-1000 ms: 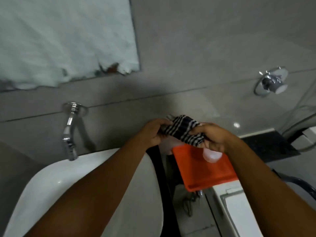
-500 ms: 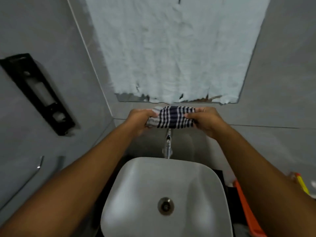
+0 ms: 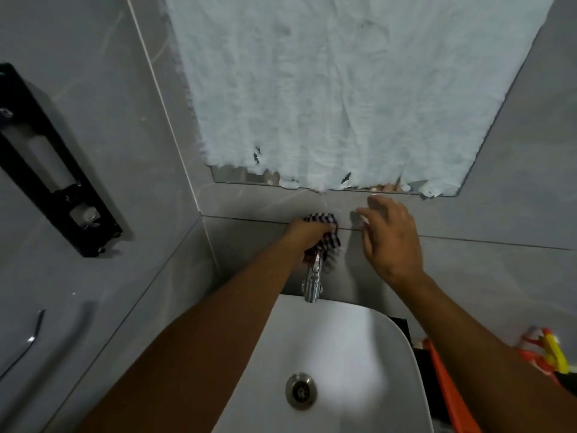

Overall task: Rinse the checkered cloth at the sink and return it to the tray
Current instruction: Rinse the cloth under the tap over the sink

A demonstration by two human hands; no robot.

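Note:
The checkered cloth [image 3: 327, 232], dark blue and white, is bunched in my left hand [image 3: 304, 242], which holds it against the wall just above the chrome tap [image 3: 313, 281]. My right hand [image 3: 390, 239] hovers to the right of the cloth with fingers spread, holding nothing. Below them is the white sink [image 3: 359, 354] with its metal drain [image 3: 300, 391]. No water is visible from the tap. A strip of the orange tray [image 3: 449, 392] shows at the sink's right, mostly hidden by my right forearm.
A mirror covered with white paper [image 3: 343, 89] hangs above the tap. A black holder [image 3: 50, 170] is fixed to the left wall, with a metal bar [image 3: 34, 332] below it. Red and yellow items [image 3: 549, 351] sit at the far right.
My right hand let go of the cloth and opened to the right. My left hand bunched the cloth and lowered it toward the tap. The view swung from the tray to the sink.

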